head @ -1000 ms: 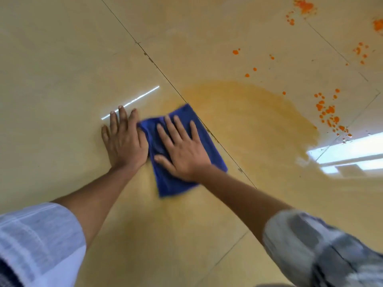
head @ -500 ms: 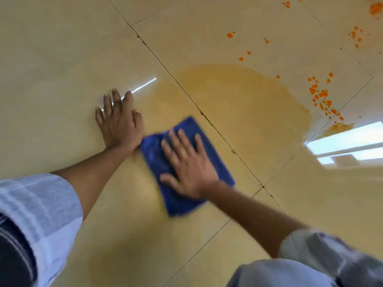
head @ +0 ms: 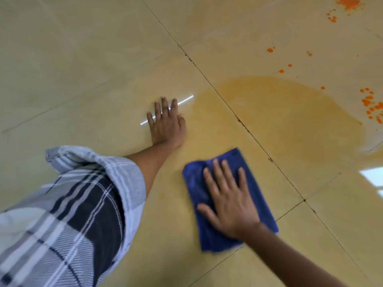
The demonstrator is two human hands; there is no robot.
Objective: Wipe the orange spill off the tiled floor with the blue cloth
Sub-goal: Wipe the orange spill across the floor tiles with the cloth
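Observation:
The blue cloth (head: pixel 255 179) lies folded flat on the beige tiled floor (head: pixel 83 59) at lower centre. My right hand (head: pixel 230 199) presses down on it, palm flat, fingers spread. My left hand (head: pixel 166 123) rests flat on the bare floor up and to the left of the cloth, apart from it and holding nothing. A broad wet orange smear (head: pixel 290 117) spreads up and right of the cloth. Small bright orange spots (head: pixel 371 102) dot the tiles at the right edge and top right.
Dark grout lines (head: pixel 244 125) cross the floor diagonally and meet near the cloth's right side. Window light reflects off the tile at the right edge (head: pixel 373 177). My plaid sleeve (head: pixel 72 214) fills the lower left.
My right hand has dragged the cloth down and toward me, away from my left hand. The left hand stays planted on the floor. The view has shifted right and down.

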